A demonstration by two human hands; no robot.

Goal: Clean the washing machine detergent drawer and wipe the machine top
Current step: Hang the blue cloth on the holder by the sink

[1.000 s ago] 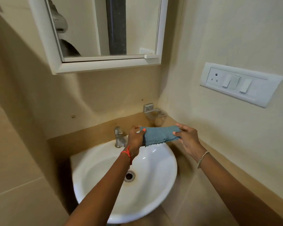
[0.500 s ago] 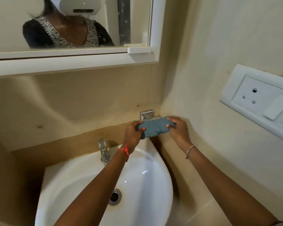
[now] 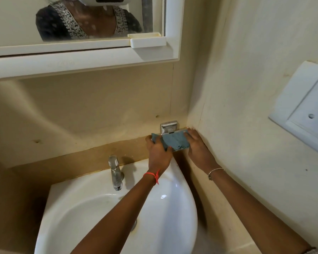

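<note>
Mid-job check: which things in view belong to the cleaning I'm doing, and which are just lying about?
In the job:
blue cloth, held at its ends by the left hand and right hand
metal wall holder, with the cloth against it

Just there:
sink
tap
mirror cabinet
socket plate

No washing machine is in view.

The metal holder [image 3: 169, 126] sits tight in the corner, the side wall [image 3: 246, 107] just beside it, and the left hand [image 3: 158, 154], right hand [image 3: 198, 148] and cloth [image 3: 174, 141] fill that gap. The tap [image 3: 115, 173] stands to the left; room lies open over the sink [image 3: 188, 206] bowl, below the overhanging cabinet [image 3: 81, 61].
</note>
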